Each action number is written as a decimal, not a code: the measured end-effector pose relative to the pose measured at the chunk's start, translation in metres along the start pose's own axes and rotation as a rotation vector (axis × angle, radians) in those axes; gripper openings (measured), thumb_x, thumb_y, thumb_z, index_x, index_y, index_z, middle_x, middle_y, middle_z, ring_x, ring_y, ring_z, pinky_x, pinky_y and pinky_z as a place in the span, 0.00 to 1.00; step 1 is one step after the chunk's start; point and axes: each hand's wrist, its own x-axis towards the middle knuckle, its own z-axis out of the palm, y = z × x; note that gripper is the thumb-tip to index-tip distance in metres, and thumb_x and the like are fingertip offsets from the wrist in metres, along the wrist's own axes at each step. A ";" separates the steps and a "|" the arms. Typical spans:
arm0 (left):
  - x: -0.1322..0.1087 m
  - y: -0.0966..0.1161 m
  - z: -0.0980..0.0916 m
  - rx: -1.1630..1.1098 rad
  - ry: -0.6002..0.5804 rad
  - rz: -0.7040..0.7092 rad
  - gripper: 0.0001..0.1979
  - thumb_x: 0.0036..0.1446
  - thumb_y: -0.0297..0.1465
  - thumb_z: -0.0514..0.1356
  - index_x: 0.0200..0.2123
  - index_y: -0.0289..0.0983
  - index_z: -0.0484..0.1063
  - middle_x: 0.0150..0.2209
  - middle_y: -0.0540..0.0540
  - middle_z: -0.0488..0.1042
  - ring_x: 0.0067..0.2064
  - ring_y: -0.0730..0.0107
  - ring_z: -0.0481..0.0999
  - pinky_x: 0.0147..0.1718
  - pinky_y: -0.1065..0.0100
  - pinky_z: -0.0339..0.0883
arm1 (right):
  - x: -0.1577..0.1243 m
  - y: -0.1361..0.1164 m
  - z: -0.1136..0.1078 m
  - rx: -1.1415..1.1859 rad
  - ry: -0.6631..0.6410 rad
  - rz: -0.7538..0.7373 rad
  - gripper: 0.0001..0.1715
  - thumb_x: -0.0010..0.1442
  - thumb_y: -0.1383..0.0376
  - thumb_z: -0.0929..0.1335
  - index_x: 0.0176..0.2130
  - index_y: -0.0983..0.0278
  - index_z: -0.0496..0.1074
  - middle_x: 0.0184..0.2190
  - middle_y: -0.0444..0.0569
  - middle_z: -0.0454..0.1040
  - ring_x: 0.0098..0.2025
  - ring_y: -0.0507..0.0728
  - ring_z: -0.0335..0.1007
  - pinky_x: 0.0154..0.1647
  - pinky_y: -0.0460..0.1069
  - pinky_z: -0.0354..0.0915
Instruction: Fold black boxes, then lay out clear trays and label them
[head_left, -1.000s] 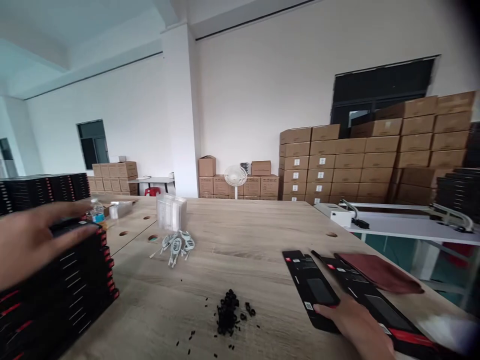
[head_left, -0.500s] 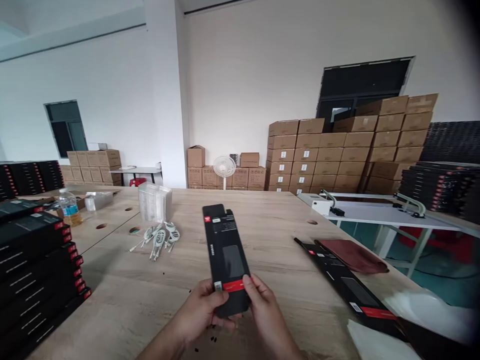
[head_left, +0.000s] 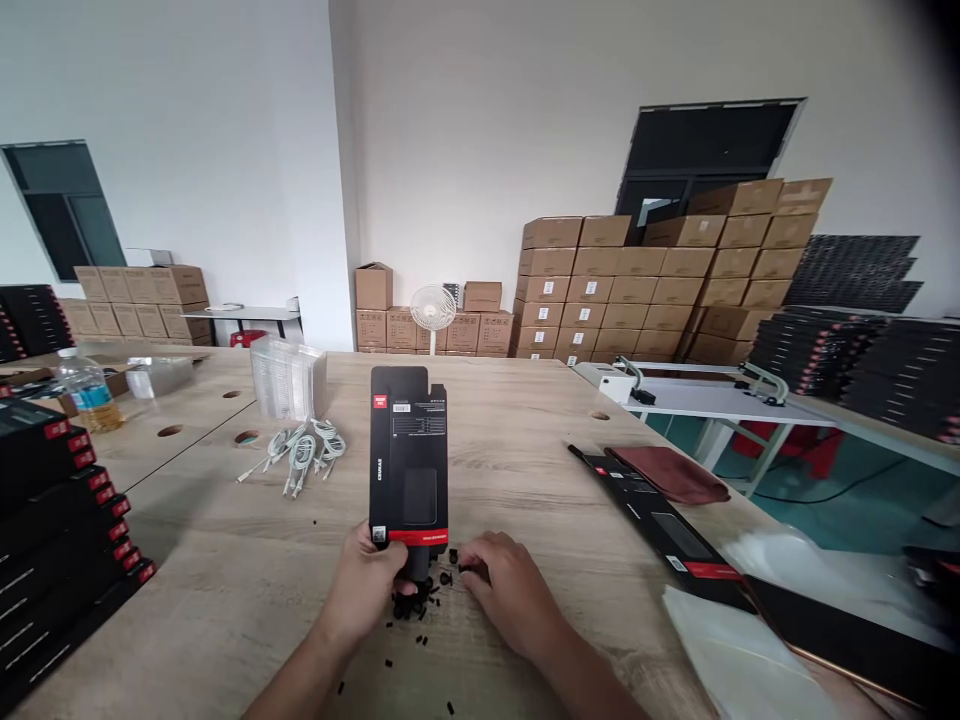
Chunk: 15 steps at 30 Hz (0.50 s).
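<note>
A black packaging box (head_left: 409,450) with a red band and a cut-out tab stands nearly upright over the table. My left hand (head_left: 367,580) grips it by the lower left edge, thumb in front. To its right, my right hand (head_left: 514,590) rests low at the tabletop with curled fingers. A dark bit shows between its thumb and index fingertip, one of the small black pieces (head_left: 420,600) strewn below the box. Part of that pile is hidden by the box and my left hand.
White cables (head_left: 301,455) lie before a stack of clear plastic trays (head_left: 289,380). Stacked black boxes (head_left: 52,540) stand at the left, near a bottle (head_left: 90,395). On the right are another black box (head_left: 660,520), a brown cloth (head_left: 667,473) and white plastic bags (head_left: 742,650).
My right hand has let go of the box and moved down to the small black pieces. The box now stands straighter and further left, in my left hand alone. The view has shifted slightly.
</note>
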 end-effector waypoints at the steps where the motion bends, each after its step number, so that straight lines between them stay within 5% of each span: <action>1: 0.000 -0.001 -0.002 0.011 0.023 0.006 0.07 0.41 0.27 0.60 0.28 0.35 0.74 0.22 0.51 0.74 0.23 0.71 0.70 0.18 0.70 0.69 | 0.000 0.000 -0.001 -0.004 -0.010 -0.003 0.11 0.50 0.73 0.64 0.31 0.61 0.74 0.36 0.48 0.75 0.42 0.59 0.68 0.44 0.51 0.60; 4: 0.000 -0.003 -0.006 0.038 0.049 0.031 0.06 0.44 0.28 0.59 0.28 0.36 0.75 0.23 0.50 0.75 0.26 0.68 0.71 0.21 0.68 0.70 | -0.001 0.001 -0.004 0.025 -0.029 -0.029 0.13 0.49 0.75 0.64 0.31 0.61 0.73 0.35 0.47 0.75 0.43 0.58 0.68 0.44 0.50 0.61; 9: 0.001 -0.005 -0.005 0.126 -0.153 0.206 0.12 0.50 0.33 0.62 0.37 0.36 0.79 0.36 0.47 0.81 0.39 0.64 0.75 0.42 0.66 0.69 | -0.001 0.006 -0.005 0.050 -0.053 -0.010 0.11 0.50 0.74 0.64 0.31 0.60 0.72 0.34 0.45 0.74 0.42 0.56 0.68 0.43 0.49 0.60; 12: 0.002 -0.008 -0.003 0.134 -0.157 0.188 0.13 0.51 0.37 0.63 0.38 0.36 0.79 0.35 0.46 0.81 0.38 0.64 0.75 0.39 0.66 0.69 | -0.001 0.008 -0.006 0.020 -0.040 0.037 0.14 0.48 0.74 0.65 0.35 0.61 0.72 0.37 0.47 0.74 0.43 0.56 0.68 0.43 0.48 0.60; 15: 0.002 -0.012 -0.002 0.119 -0.095 0.117 0.15 0.49 0.40 0.64 0.37 0.36 0.79 0.36 0.45 0.81 0.36 0.64 0.74 0.35 0.66 0.71 | 0.000 0.008 -0.007 -0.092 -0.032 0.105 0.06 0.51 0.70 0.66 0.33 0.62 0.71 0.37 0.50 0.74 0.41 0.58 0.68 0.39 0.49 0.60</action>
